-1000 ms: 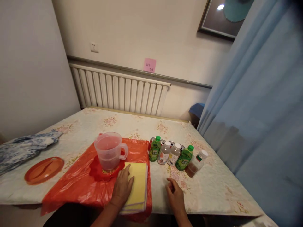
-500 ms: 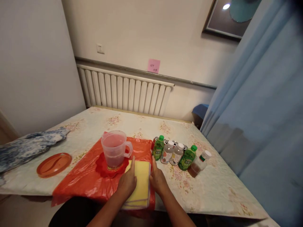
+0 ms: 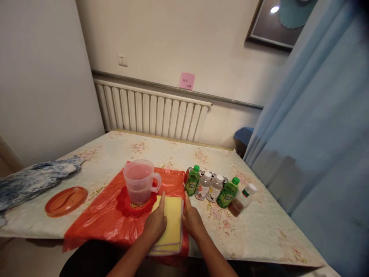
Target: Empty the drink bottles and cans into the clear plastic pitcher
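Note:
A stack of yellow cloths [image 3: 172,219] with pale purple edges lies on a red plastic sheet [image 3: 106,225]. My left hand [image 3: 156,219] rests along the stack's left side, its forefinger stretched forward. Against the right edge stands my right hand [image 3: 192,217], its upper finger pointing forward too. Both hands look open, flanking the stack; their lower fingers are partly hidden. Just beyond my left hand, a translucent pink measuring jug [image 3: 138,182] stands in a red scalloped dish [image 3: 122,202]. A green-capped bottle [image 3: 192,181] is nearest to my right fingertips.
Right of the sheet stand two clear white-capped bottles [image 3: 203,186], another green bottle [image 3: 227,194] and a bottle of brown liquid [image 3: 241,202], with cans behind. An orange-red lid [image 3: 66,201] and a blue-white cloth [image 3: 40,177] lie left on the flowered tablecloth [image 3: 271,227]. A blue curtain [image 3: 311,134] hangs right.

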Tool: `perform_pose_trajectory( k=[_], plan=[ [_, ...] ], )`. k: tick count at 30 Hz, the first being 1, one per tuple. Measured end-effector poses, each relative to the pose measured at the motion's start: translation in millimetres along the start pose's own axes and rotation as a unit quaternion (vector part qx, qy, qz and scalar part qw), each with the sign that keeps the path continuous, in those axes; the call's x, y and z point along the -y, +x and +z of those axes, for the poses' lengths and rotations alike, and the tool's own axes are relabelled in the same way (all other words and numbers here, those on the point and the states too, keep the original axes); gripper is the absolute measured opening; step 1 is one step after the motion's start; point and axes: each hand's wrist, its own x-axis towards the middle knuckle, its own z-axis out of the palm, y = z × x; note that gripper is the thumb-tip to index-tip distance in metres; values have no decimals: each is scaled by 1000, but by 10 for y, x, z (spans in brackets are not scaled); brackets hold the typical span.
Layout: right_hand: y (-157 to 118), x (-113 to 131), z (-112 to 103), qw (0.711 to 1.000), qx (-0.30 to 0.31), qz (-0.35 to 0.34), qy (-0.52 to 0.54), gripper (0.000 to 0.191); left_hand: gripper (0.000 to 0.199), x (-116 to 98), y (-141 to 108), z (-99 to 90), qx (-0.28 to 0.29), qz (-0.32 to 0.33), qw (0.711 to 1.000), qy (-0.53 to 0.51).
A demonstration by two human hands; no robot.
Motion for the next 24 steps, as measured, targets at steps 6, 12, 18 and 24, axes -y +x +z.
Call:
perform_pose_trajectory(
  k=[6, 12, 18, 24],
  plan=[
    [-18, -39, -14, 999, -24, -23, 36, 89, 86, -23, -33, 6, -19, 17, 1000, 0],
    [-58, -119, -74, 996, -31, -46, 74, 85, 83, -36, -28, 33, -21, 19, 999, -36],
    [-179, -835, -195, 969, -206, 23, 134, 60, 55, 85, 51, 225, -23, 100, 989, -105],
    [-255, -1871, -671, 868, -454, 183, 81, 71, 43, 0, 35, 354, 6, 109, 985, -132]
  ],
)
